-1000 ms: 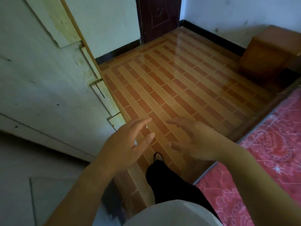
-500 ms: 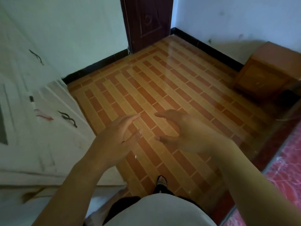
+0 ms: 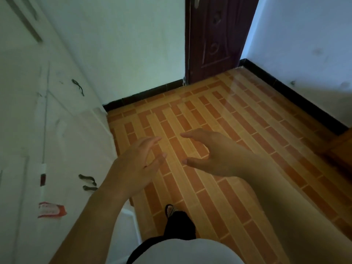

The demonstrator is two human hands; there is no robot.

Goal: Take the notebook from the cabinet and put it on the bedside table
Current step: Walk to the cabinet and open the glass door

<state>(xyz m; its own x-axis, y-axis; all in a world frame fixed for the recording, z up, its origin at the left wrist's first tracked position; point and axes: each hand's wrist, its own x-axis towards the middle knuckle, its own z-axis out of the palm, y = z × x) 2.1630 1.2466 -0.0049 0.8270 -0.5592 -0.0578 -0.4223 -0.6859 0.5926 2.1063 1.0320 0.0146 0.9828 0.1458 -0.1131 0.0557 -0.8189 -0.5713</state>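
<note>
A white cabinet (image 3: 57, 141) fills the left side, its doors closed, with dark metal handles (image 3: 86, 181) on the lower doors. My left hand (image 3: 137, 164) is held out just right of the cabinet front, fingers apart and empty. Over the floor, my right hand (image 3: 215, 151) hovers with curved, spread fingers and holds nothing. No notebook is visible. Only a brown wooden corner of the bedside table (image 3: 341, 147) shows at the right edge.
Orange brick-pattern floor tiles (image 3: 219, 111) stretch ahead to a dark wooden door (image 3: 215, 35) and pale walls with black skirting. A red and white sticker (image 3: 51, 209) is on the cabinet. My leg and shoe (image 3: 171, 210) are below.
The view has swung left: the bed has gone out of sight, the bedside table has slid to the right edge, and the cabinet front now fills the left. Both hands stay empty.
</note>
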